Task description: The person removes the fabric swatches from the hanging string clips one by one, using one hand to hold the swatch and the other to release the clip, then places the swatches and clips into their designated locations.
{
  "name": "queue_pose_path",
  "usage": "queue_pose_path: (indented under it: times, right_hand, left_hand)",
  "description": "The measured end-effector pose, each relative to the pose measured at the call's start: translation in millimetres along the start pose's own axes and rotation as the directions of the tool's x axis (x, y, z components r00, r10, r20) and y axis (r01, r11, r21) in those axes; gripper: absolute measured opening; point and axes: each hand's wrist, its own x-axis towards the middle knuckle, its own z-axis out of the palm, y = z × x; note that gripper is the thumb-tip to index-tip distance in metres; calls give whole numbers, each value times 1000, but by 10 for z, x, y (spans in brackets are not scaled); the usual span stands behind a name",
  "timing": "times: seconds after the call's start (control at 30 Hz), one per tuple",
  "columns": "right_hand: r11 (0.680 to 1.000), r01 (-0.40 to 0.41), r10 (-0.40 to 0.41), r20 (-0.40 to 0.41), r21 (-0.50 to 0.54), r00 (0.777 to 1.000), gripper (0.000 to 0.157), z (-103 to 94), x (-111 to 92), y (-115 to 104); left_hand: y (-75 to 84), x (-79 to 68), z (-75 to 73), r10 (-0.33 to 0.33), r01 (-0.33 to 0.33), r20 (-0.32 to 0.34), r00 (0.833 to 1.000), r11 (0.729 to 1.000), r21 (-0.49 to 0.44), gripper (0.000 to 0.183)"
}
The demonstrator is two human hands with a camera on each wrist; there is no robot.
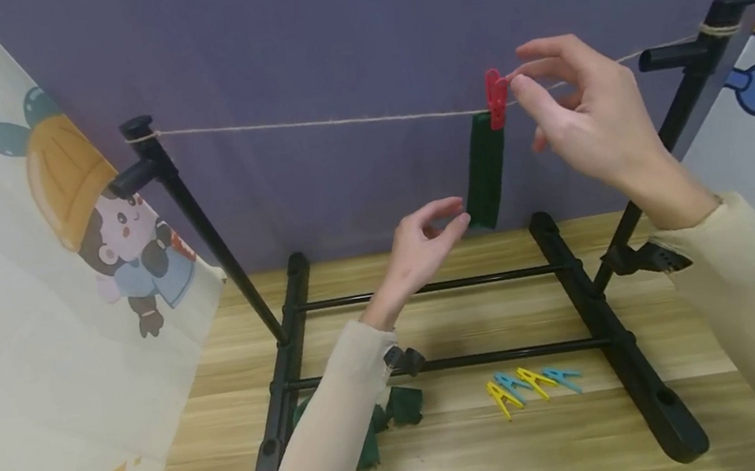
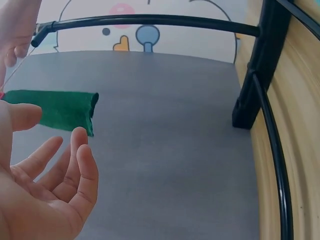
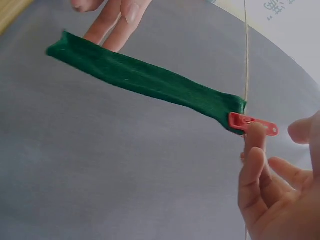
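Observation:
A dark green strip of cloth (image 1: pixel 485 173) hangs from a thin string (image 1: pixel 320 123), held by a red clothespin (image 1: pixel 496 99) at its top. My right hand (image 1: pixel 590 108) is beside the clothespin. In the right wrist view a fingertip lies against or just in front of the clothespin (image 3: pixel 252 123), while the thumb stands apart from it. By the lower end of the cloth (image 2: pixel 70 107) is my left hand (image 1: pixel 425 245), its thumb and fingers spread apart. Whether a left fingertip touches the cloth, I cannot tell.
The string runs between two black posts (image 1: pixel 212 233) of a black frame standing on a wooden table (image 1: pixel 485 452). Several yellow and blue clothespins (image 1: pixel 536 382) lie on the table. More green cloth pieces (image 1: pixel 405 405) lie there, partly behind my left sleeve.

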Motion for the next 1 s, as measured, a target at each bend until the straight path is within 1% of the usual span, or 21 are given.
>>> queue_pose_path:
  times: [0.07,0.2,0.27,0.33,0.47,0.57,0.8,1.0]
  right_hand:
    - [1000,-20,20,34,2,999,42,-2,43,-15]
    - [997,-67,63,126,31,990,48,-14,116,-24]
    - [994,-84,73,162,63,984,51,-15,146,-26]
    - [990,-95,75,181,100,981,52,-15,173,-31]
    - [984,-100,72,179,150,981,50,-35,208,-28]
    - [982,-102,76,163,158,984,47,-56,222,-13]
    - [992,-67,54,125,104,991,35,-59,229,3]
    - [997,-72,67,122,33,990,34,-76,211,-49]
  left_hand:
    - [31,23,23,3,-3,8,1000,1000,-26,40]
    - [107,43,65,-6,7,23,1000,1000,-29,46]
    - [146,52,82,-7,7,25,1000,1000,-25,49]
    - [181,66,94,2,-1,25,1000,1000,-26,50]
    - [243,104,111,35,-34,13,999,998,-47,47]
    - [288,130,124,61,-61,-9,998,997,-56,41]
    - [344,171,148,116,-122,-89,989,990,-71,33]
    - [352,175,153,138,-142,-109,984,989,-29,28]
